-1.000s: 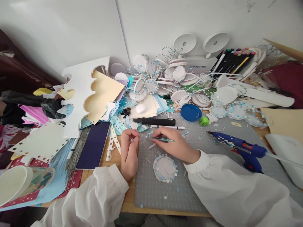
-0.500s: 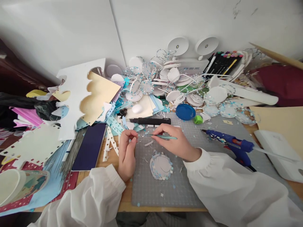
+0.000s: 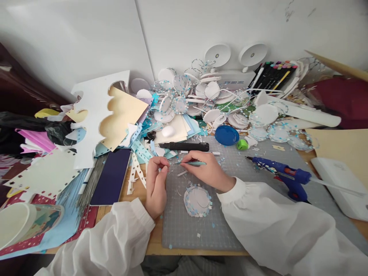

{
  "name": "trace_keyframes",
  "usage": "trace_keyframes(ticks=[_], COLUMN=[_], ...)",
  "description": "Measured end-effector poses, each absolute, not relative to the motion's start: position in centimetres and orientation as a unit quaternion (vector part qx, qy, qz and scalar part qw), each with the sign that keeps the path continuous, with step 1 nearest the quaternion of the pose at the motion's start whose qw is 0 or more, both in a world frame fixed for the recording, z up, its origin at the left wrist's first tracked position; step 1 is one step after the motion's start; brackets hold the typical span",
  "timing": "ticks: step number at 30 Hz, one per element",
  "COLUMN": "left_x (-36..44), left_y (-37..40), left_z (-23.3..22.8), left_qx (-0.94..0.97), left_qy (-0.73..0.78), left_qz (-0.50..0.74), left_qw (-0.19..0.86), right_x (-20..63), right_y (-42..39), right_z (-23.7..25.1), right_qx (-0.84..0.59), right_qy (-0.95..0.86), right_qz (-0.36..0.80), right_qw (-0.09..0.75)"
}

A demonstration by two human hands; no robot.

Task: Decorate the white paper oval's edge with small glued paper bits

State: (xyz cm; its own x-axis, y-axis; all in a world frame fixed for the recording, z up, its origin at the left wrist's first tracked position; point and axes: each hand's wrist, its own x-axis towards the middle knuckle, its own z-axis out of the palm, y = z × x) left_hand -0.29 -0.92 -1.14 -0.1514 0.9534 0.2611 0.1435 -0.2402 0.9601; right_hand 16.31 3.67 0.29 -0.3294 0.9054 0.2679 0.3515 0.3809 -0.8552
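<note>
A pair of teal tweezers [image 3: 196,163] is held in my right hand [image 3: 205,168], tips pointing left over the grey cutting mat [image 3: 178,230]. Facing it, my left hand [image 3: 156,184] has its fingers curled and its thumb against the fingertips; whatever is pinched there is too small to make out. Small pale paper bits lie scattered between the two hands. Nearer me on the mat rests a white paper disc [image 3: 197,200] edged with light-blue and white paper pieces. A black utility knife [image 3: 185,146] lies just beyond my hands.
A blue glue gun [image 3: 278,170] lies on the right, beside a white box-like object [image 3: 339,188]. A blue round lid [image 3: 227,135] and a green sharpener-like piece [image 3: 242,144] sit behind. A dark phone-like slab [image 3: 110,176] and a cup [image 3: 25,224] are leftward. White discs pile along the wall.
My right hand has shifted slightly left, bringing the tweezers closer to my left hand. My left hand stays in nearly the same pose. The whole view has moved a little.
</note>
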Motion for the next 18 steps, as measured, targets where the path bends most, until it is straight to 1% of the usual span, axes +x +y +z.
trace_keyframes(ticks=[3, 9, 18], left_x=[-0.3, -0.3, -0.3], left_y=[-1.0, -1.1, -1.0], left_z=[-0.9, -0.7, -0.7], left_qx=[0.528, 0.535, 0.537], left_qy=[0.484, 0.492, 0.490], left_qz=[0.577, 0.563, 0.562], left_qw=[0.393, 0.394, 0.395], right_x=[16.9, 18.5, 17.2], right_y=[3.4, 3.0, 4.0], right_z=[0.9, 1.9, 0.1], right_qx=[-0.448, -0.475, -0.403], right_qy=[-0.699, -0.658, -0.750], right_qz=[0.378, 0.392, 0.354], right_qw=[0.409, 0.434, 0.385])
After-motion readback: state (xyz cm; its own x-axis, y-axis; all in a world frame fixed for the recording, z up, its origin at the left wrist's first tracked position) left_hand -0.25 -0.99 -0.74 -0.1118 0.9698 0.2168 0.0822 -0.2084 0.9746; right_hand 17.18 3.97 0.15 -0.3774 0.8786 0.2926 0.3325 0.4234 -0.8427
